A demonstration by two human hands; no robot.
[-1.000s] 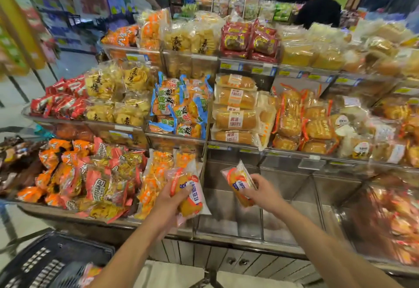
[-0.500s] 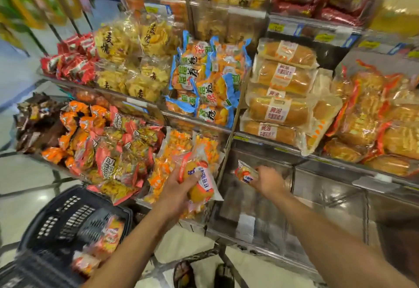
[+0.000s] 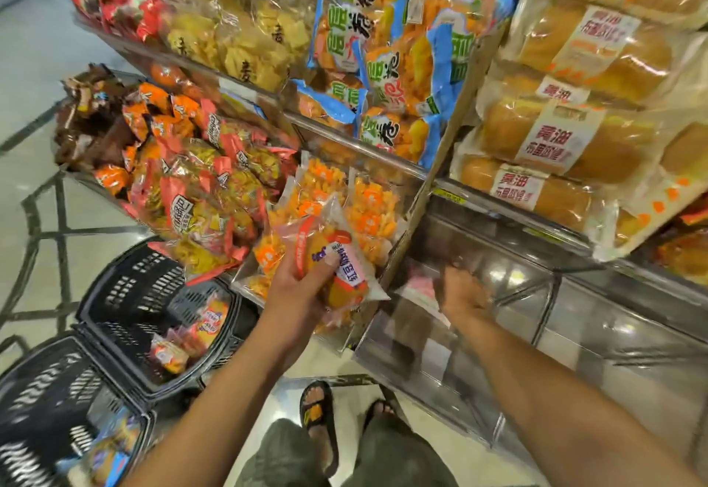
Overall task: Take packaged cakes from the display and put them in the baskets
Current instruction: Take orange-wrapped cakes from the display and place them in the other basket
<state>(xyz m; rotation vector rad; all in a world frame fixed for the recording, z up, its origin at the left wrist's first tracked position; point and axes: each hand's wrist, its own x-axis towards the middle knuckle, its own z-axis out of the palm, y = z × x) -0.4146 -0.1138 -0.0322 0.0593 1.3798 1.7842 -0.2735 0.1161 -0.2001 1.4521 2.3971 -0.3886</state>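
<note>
Loaves (image 3: 574, 141) on the upper shelf carry white labels reading 黄油 in red; the left hand (image 3: 295, 291) grips a clear, crinkly cake pack (image 3: 346, 283), thumb across its label, at the lower shelf's front edge; the right hand (image 3: 459, 295), blurred, sits palm-down in a steel bin (image 3: 574, 314), grip impossible to tell; 2 black slotted baskets (image 3: 126, 287) on the floor hold more packs.

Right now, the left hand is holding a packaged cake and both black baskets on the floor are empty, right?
No. The head view shows the left hand holding a packaged cake, but the farther black basket and the nearer black basket both contain packets.
</note>
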